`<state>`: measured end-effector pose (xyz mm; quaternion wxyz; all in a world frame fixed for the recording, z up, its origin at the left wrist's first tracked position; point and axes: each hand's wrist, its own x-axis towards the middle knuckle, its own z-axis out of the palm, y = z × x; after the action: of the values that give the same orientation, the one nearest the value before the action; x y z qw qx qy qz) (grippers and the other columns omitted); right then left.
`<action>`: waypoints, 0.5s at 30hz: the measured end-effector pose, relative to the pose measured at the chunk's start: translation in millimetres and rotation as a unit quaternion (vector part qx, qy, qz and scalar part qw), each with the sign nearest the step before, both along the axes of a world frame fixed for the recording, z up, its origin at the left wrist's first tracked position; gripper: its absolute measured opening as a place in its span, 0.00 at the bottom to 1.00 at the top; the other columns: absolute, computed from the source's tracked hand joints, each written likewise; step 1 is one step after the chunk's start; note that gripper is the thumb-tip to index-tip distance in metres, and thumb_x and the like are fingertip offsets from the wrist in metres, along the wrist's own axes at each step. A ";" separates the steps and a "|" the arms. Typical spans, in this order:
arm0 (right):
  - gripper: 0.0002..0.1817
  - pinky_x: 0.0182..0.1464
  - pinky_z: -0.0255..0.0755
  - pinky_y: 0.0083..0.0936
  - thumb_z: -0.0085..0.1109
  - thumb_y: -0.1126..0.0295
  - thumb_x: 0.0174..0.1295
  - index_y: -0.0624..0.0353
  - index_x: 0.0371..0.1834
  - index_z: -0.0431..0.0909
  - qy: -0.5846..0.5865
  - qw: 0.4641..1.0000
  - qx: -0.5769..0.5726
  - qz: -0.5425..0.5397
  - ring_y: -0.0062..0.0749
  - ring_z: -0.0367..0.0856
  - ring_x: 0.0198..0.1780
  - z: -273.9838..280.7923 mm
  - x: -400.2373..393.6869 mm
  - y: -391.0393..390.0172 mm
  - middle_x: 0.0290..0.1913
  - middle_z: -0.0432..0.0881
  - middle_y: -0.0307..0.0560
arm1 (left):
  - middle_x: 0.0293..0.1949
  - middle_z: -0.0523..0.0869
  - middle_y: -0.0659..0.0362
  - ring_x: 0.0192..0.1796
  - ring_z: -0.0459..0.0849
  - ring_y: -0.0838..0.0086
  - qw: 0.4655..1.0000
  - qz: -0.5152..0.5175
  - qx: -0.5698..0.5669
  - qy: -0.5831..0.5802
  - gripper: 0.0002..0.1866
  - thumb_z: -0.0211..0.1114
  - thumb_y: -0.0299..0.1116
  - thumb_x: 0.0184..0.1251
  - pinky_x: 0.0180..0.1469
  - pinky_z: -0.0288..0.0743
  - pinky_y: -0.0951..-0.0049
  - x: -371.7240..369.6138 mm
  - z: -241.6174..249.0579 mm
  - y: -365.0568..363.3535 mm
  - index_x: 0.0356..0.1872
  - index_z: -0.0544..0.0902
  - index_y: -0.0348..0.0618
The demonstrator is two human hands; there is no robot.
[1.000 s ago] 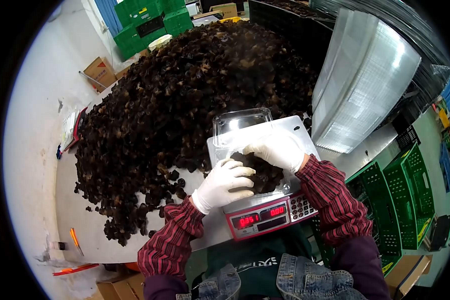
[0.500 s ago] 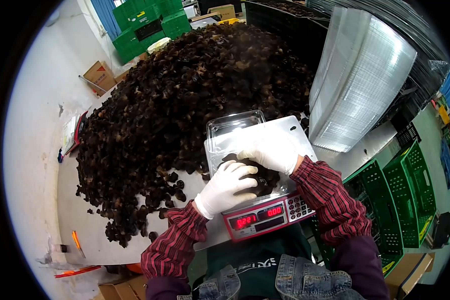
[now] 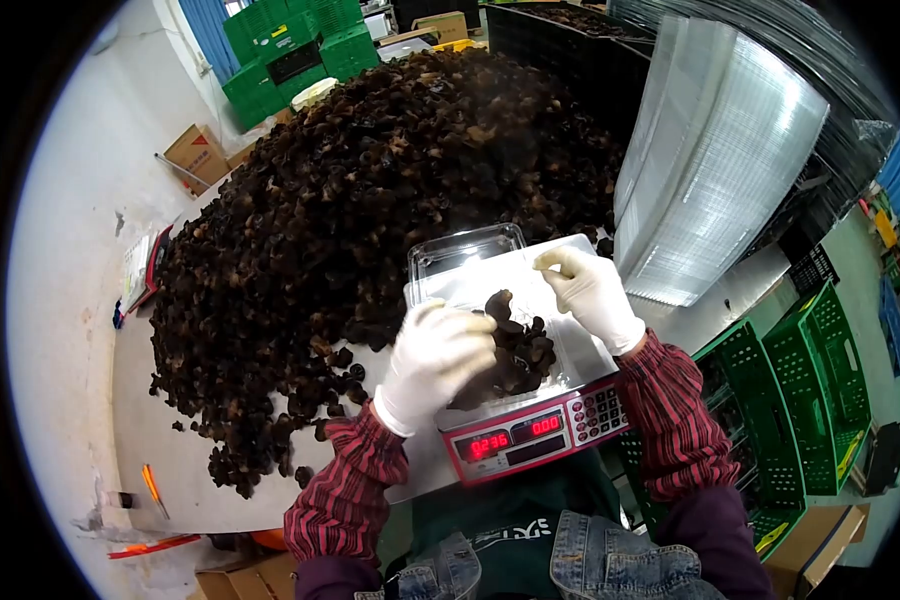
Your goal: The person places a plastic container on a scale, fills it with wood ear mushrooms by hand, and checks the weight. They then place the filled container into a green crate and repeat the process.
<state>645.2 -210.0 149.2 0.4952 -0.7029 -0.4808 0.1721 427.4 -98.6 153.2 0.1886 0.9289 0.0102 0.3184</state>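
Dark wood ear mushrooms lie in a clear plastic tray on the white-topped digital scale, whose red display reads 0.236 and 0.00. A clear plastic lid part stands out at the back of the scale. White-gloved, my left hand hovers at the left side of the tray, its fingers loosely bent, apart and blurred. My right hand, in a matching glove, is raised over the scale's right side with bent fingers and nothing visible in them.
A large heap of wood ear mushrooms covers the table behind and left of the scale. To the right rises a tall stack of clear plastic containers. Green crates stand low at the right. An orange-handled tool lies near the left table edge.
Both hands have come apart from over the mushrooms, the right one moving up and right, the left slightly left. More of the mushrooms shows. The display went from 0.221 to 0.236.
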 end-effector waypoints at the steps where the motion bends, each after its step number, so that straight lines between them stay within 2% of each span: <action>1: 0.07 0.22 0.65 0.13 0.57 0.76 0.66 0.63 0.43 0.82 0.069 0.997 0.035 -0.023 0.11 0.71 0.19 2.2 -5.5 -3.6 0.24 0.80 0.36 | 0.41 0.87 0.61 0.48 0.82 0.66 0.999 0.037 0.002 -0.001 0.07 0.70 0.31 0.54 0.56 0.68 0.62 5.1 1.2 6.1 0.35 0.86 0.46; 3: 0.07 0.22 0.65 0.13 0.56 0.76 0.66 0.64 0.43 0.82 0.101 0.993 0.024 -0.061 0.11 0.71 0.19 5.7 -12.3 -13.9 0.24 0.80 0.35 | 0.37 0.86 0.59 0.43 0.81 0.63 0.996 0.089 -0.002 -0.010 0.08 0.68 0.28 0.55 0.49 0.70 0.67 21.1 2.3 19.8 0.37 0.86 0.43; 4: 0.07 0.22 0.64 0.13 0.55 0.76 0.67 0.65 0.43 0.82 0.132 0.986 0.014 -0.099 0.11 0.71 0.19 5.9 -15.8 -18.7 0.24 0.80 0.35 | 0.40 0.85 0.60 0.46 0.81 0.63 0.995 0.095 -0.014 0.037 0.10 0.69 0.31 0.54 0.51 0.70 0.66 29.9 -1.0 28.4 0.38 0.86 0.43; 6: 0.08 0.23 0.64 0.12 0.55 0.75 0.67 0.65 0.43 0.82 0.154 0.983 0.025 -0.100 0.11 0.71 0.19 3.1 -24.5 -27.5 0.23 0.78 0.33 | 0.44 0.84 0.61 0.50 0.79 0.64 0.989 0.106 -0.010 0.101 0.12 0.72 0.35 0.51 0.53 0.71 0.67 47.8 -7.6 34.9 0.37 0.87 0.45; 7: 0.08 0.23 0.64 0.12 0.55 0.75 0.67 0.66 0.44 0.82 0.166 0.979 0.032 -0.116 0.11 0.70 0.18 1.9 -29.3 -31.7 0.23 0.79 0.34 | 0.46 0.83 0.62 0.52 0.78 0.64 0.982 0.102 0.025 0.156 0.13 0.73 0.38 0.49 0.55 0.71 0.67 55.9 -6.6 34.7 0.36 0.87 0.46; 8: 0.08 0.23 0.64 0.11 0.55 0.75 0.67 0.66 0.44 0.82 0.178 0.974 0.039 -0.132 0.11 0.70 0.18 1.1 -33.5 -36.5 0.24 0.79 0.34 | 0.45 0.83 0.63 0.52 0.78 0.64 0.985 0.080 0.005 0.155 0.10 0.72 0.35 0.50 0.56 0.71 0.67 62.6 -14.1 37.3 0.34 0.86 0.46; 10: 0.09 0.24 0.64 0.10 0.55 0.75 0.67 0.66 0.45 0.82 0.192 0.972 0.027 -0.136 0.10 0.70 0.19 3.1 -37.9 -49.0 0.27 0.81 0.36 | 0.43 0.84 0.60 0.50 0.80 0.64 0.995 0.039 -0.030 0.092 0.09 0.72 0.31 0.50 0.55 0.72 0.67 64.7 -15.0 38.5 0.34 0.85 0.44; 12: 0.08 0.23 0.67 0.11 0.55 0.77 0.66 0.66 0.45 0.82 0.231 0.957 0.068 -0.164 0.11 0.72 0.19 3.2 -41.1 -60.0 0.31 0.84 0.38 | 0.42 0.86 0.57 0.49 0.82 0.66 0.981 0.053 -0.184 0.001 0.09 0.70 0.24 0.50 0.54 0.74 0.70 53.8 -7.5 35.3 0.34 0.84 0.40; 13: 0.09 0.24 0.64 0.11 0.54 0.75 0.68 0.66 0.45 0.81 0.219 0.960 0.065 -0.164 0.10 0.69 0.21 0.9 -39.9 -66.0 0.29 0.81 0.35 | 0.42 0.87 0.55 0.46 0.85 0.70 0.946 0.031 -0.315 -0.068 0.10 0.66 0.18 0.51 0.52 0.76 0.73 40.1 3.9 30.3 0.37 0.84 0.37; 15: 0.09 0.24 0.64 0.11 0.54 0.74 0.69 0.66 0.45 0.81 0.228 0.953 0.065 -0.187 0.10 0.69 0.20 0.8 -40.3 -76.4 0.28 0.81 0.35 | 0.41 0.87 0.59 0.43 0.84 0.79 0.929 0.135 -0.329 -0.099 0.13 0.62 0.16 0.58 0.47 0.76 0.78 -5.3 20.6 24.7 0.44 0.84 0.37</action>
<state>604.9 -286.4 149.9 0.6594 -0.6887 -0.2252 0.2004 422.1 -73.8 173.8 0.4393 0.7684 0.2207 0.4098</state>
